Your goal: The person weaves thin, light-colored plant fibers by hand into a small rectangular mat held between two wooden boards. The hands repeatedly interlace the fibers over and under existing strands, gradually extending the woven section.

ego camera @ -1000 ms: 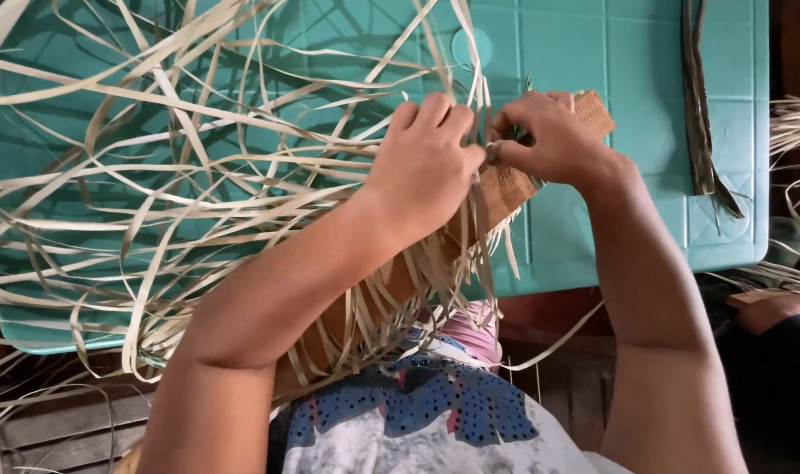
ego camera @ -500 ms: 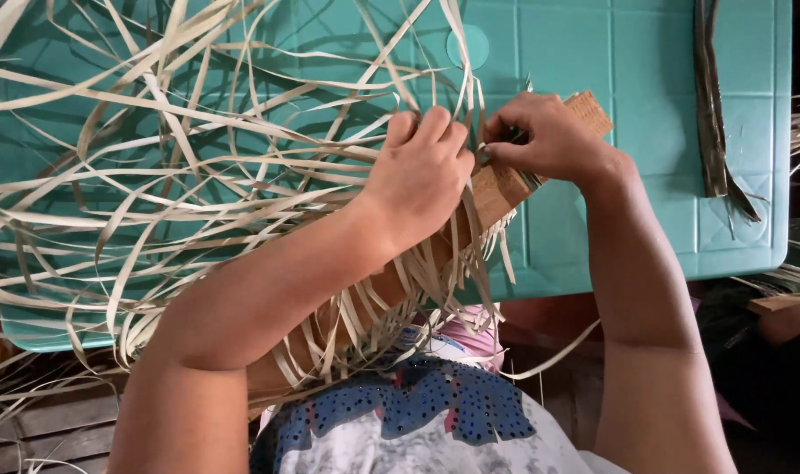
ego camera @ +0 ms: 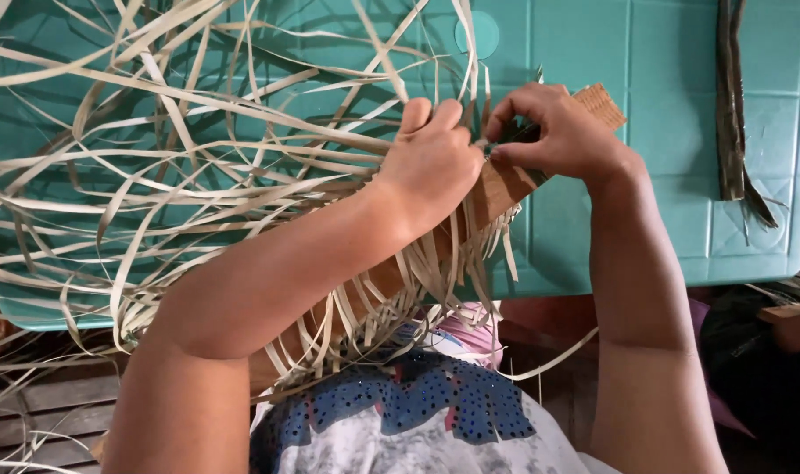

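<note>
At frame centre, the left hand point(ego camera: 430, 162) and right hand point(ego camera: 558, 132) each hold a pinching grip on pale straw strips point(ego camera: 198, 167). They work at the woven mat point(ego camera: 505, 189) over the teal table point(ego camera: 681, 114).

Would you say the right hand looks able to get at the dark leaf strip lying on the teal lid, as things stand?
Probably yes. The dark leaf strip lies uncovered on the teal lid, to the right of the right hand, with bare lid between them. But its fingers are pinching a strand at the woven band.

Dry matt straw strips point(ego camera: 198, 202) over a smooth plastic board point(ego camera: 663, 132).
</note>
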